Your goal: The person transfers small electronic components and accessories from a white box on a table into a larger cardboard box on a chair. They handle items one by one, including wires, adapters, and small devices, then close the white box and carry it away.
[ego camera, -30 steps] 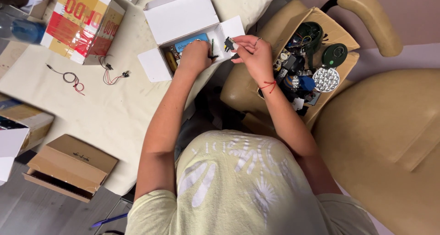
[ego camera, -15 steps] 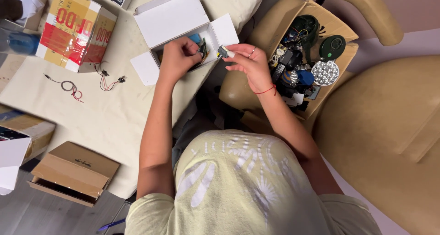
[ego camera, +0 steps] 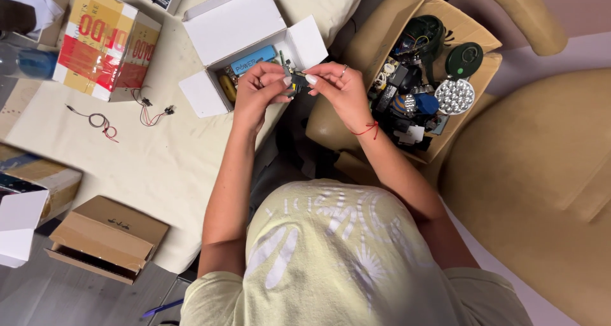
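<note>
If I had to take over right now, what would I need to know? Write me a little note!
Left hand: pinches one side of a small dark part, its grip closed on it.
Right hand: pinches the other side, closed too.
The part is held in the air between the open white box, which lies on the cloth-covered table, and the brown cardboard box full of electronic bits.
In the white box: a blue block and some small pieces.
Done: the part is out and in both hands.
Left: what the fingers are doing to it is too small to tell.
</note>
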